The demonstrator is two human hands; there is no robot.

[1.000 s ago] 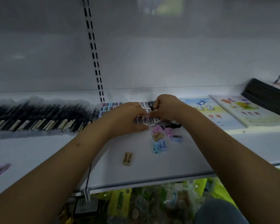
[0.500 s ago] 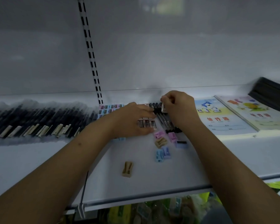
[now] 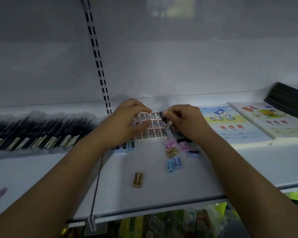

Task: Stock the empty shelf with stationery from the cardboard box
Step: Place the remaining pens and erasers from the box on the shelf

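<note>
Shelf (image 3: 162,186): pens (image 3: 33,129) left, erasers (image 3: 153,124) centre, sharpeners (image 3: 174,157) before them, booklets (image 3: 234,124) right.

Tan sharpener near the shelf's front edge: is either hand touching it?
No, the tan sharpener lies alone, with both hands farther back at the erasers.

I am seeing two bare forearms reaching in from the bottom corners of the head view, with no sleeve showing anywhere along them. The left hand (image 3: 126,121) is wearing nothing: no glove, ring or watch is showing on it. The right hand (image 3: 184,120) is looking just as bare, wrist included. Near the bottom edge a blurred patch of blue-grey fabric is showing, though I cannot tell which garment it is.
</note>
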